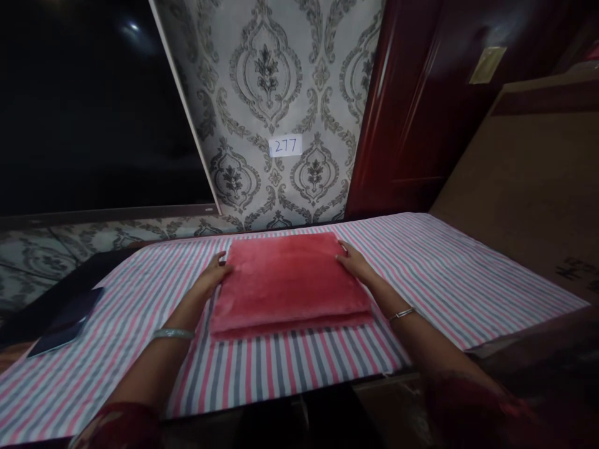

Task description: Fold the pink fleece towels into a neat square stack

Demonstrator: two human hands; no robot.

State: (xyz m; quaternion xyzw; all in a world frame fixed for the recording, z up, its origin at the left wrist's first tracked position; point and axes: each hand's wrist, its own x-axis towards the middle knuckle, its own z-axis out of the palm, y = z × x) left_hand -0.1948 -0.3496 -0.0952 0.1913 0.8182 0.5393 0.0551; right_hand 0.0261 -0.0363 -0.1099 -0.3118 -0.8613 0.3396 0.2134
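A red plush towel (290, 280) lay in the middle of the frame on the striped cloth (449, 274), already folded into a neat layered rectangle with its edges roughly squared; only a final fold or tidying looked left. The left hand (216, 269) and right hand (353, 260) rested flat against its far corners, fingers loose, gripping nothing. Above centre, a small label (285, 146) on the patterned wall (281, 75) read "277".

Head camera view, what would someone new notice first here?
A folded red towel lies mid-table on a pink, grey and white striped cloth, with the left hand and right hand resting against its far corners. Behind it, a small label reading 277 sits on damask wallpaper.
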